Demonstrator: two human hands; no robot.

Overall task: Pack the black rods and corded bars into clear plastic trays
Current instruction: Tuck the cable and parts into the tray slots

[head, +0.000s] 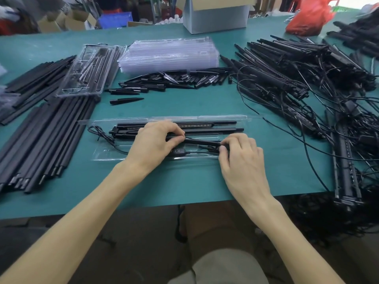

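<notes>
The left hand [155, 140] pinches one end of a black rod [202, 142] and the right hand [240, 158] pinches the other (fingers curled), both over the clear tray [106, 154]. Corded bars [205, 126] lie in the tray just beyond the knuckles.

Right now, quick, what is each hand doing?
Left hand: closed, pinching one end of the black rod over the clear tray.
Right hand: closed, pinching the rod's other end.
</notes>
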